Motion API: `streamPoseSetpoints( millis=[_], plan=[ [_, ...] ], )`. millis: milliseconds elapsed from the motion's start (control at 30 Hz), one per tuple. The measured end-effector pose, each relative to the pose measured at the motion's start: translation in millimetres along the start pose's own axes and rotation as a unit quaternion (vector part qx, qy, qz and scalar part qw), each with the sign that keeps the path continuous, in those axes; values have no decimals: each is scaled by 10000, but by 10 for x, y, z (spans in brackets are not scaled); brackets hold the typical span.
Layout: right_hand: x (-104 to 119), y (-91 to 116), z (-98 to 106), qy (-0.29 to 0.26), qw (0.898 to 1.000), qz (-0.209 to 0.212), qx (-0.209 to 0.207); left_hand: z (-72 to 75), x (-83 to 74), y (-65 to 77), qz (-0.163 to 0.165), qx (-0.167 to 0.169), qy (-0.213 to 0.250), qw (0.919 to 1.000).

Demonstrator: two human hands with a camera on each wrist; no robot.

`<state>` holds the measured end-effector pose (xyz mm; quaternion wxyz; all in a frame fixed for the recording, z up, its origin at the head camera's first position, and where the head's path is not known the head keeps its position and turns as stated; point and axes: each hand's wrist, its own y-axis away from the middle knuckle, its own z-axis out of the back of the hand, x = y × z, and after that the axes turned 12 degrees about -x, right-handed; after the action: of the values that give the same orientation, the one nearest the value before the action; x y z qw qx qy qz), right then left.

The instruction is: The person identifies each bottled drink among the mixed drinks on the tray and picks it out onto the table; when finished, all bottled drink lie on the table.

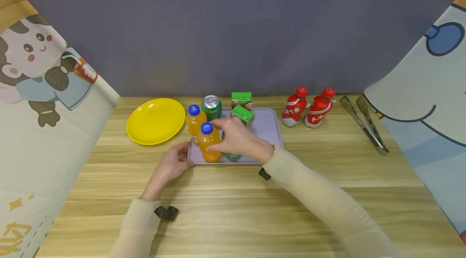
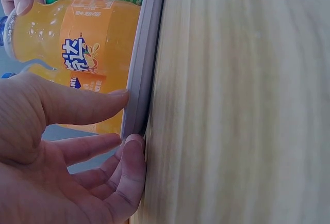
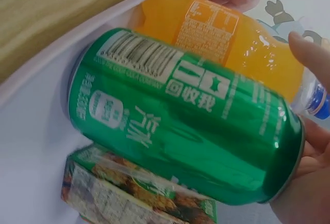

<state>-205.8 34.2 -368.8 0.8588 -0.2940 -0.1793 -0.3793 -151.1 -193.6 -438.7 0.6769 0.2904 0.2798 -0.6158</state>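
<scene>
So there's a grey wall (image 1: 236,31) behind a wood-grain worktop (image 1: 218,209), with cartoon-print panels down both sides, left (image 1: 36,128) and right (image 1: 418,100). A lilac tray (image 1: 267,124) sits toward the worktop's back edge, around the middle. Widest stretch of wood is in front of the tray, forearms reaching across it; the tray's right end shows its floor too. Yellow plate (image 1: 156,122) is by the back left corner, tight gap to the tray. Left hand (image 1: 174,163) is pinching the tray's front left corner, thumb on the rim. Right hand (image 1: 238,136) has thumb and fingers round the upper part of the front orange bottle (image 1: 208,142), near that same corner. Tongs (image 1: 367,132) lie near the right edge, and two red bottles (image 1: 318,110) stand between them and the tray, just a narrow strip off it. Rear orange bottle (image 1: 195,122), rear can (image 1: 212,106), front can (image 3: 185,115) and two green-topped cartons (image 1: 243,114) crowd the tray's left and middle.
</scene>
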Motion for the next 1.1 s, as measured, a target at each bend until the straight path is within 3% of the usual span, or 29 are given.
streamPoseSetpoints(
  millis=[300, 767, 1100],
  plan=[
    [16, 11, -35, -158, 9988, 390, -231, -7, 14, -4, -83, -9, 33, 10000],
    [88, 46, 14, -613, 9942, 524, -710, -13, 4, 0, -29, -59, 26, 10000],
    [233, 94, 104, -1324, 9847, 623, -947, -19, 22, -15, 81, 5, 88, 9999]
  ],
)
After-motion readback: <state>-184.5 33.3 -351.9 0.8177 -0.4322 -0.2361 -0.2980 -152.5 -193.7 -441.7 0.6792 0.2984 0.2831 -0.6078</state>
